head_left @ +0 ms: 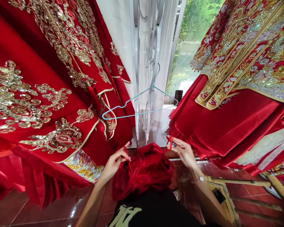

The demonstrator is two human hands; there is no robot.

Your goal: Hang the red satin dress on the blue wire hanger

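A bunched red satin garment (pixel 148 170) hangs low in front of my body, between my two hands. At its left side, my left hand (pixel 117 161) pinches a thin red strap, with the index finger stretched outward. Raised a little to the right of the cloth, my right hand (pixel 183 153) grips another red strap (pixel 170 143), which loops over the fingers. Folds hide the garment's full shape. Beyond both hands, a light blue hanger (pixel 153 86) hangs by its metal hook with nothing on it.
Red gowns with gold sequin embroidery (pixel 59 132) hang close on the left. On the right hang a beaded jacket (pixel 241 63) and a red skirt (pixel 227 126). A phone (pixel 178 97) leans by the window (pixel 194 37). A wooden chair (pixel 241 182) stands at lower right with a dark phone-like object (pixel 219 196).
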